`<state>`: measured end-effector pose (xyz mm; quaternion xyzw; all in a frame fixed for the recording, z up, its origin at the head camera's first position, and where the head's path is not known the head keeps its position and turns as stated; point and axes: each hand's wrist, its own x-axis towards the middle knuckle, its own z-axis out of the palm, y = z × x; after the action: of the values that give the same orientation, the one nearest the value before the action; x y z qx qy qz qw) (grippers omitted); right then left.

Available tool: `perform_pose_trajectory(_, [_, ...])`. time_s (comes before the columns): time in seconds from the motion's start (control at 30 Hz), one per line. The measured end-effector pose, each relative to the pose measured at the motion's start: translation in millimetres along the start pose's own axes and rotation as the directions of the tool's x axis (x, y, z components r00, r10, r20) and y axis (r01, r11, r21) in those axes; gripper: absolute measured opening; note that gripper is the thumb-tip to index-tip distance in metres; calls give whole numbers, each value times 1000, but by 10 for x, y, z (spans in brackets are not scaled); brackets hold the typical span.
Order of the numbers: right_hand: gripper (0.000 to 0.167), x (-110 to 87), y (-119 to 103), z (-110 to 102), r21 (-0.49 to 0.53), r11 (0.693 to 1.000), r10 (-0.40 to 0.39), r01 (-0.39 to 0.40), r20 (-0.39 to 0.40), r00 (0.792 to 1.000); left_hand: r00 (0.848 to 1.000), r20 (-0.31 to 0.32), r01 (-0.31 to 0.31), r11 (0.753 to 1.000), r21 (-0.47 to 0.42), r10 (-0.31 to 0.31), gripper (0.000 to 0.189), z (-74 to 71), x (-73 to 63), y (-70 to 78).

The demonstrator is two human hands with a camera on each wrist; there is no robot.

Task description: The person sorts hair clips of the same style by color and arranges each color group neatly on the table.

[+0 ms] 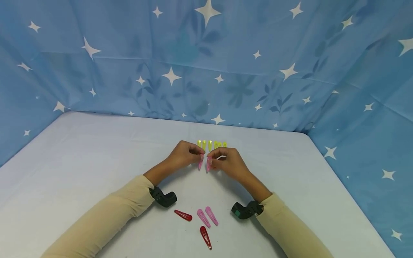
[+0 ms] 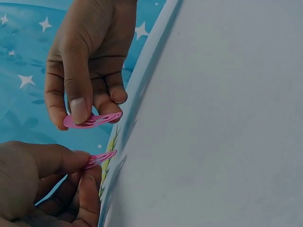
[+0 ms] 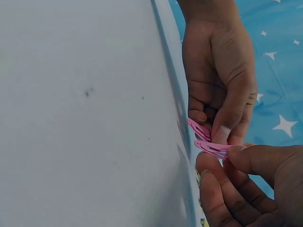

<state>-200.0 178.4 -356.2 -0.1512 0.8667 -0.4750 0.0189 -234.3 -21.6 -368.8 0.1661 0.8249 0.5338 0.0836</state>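
My left hand (image 1: 185,154) pinches a pink hair clip (image 1: 200,164) between thumb and fingers, its narrow end pointing down in the head view. A second pink hair clip (image 1: 208,167) is pinched by my right hand (image 1: 228,163), close beside the first. The left wrist view shows the left hand's clip (image 2: 101,159) nearer, with the right hand's clip (image 2: 94,121) just past it. In the right wrist view, the right hand's clip (image 3: 211,148) partly overlaps the left one (image 3: 199,129), and a small gap cannot be judged there. Fingers cover each clip's broad end.
Several yellow hair clips (image 1: 210,145) lie in a row just beyond my hands. Closer to me are two pink hair clips (image 1: 203,218), side by side, and two red ones (image 1: 183,215). A white cloth covers the table (image 1: 122,150); a blue starry curtain (image 1: 180,53) hangs behind it.
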Motion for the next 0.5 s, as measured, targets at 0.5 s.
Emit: perform_pose_trajectory(0.5, [12, 215, 98, 27, -44, 999, -25, 25, -7, 1000, 993, 17, -120, 977, 177, 119, 16, -80, 115, -70])
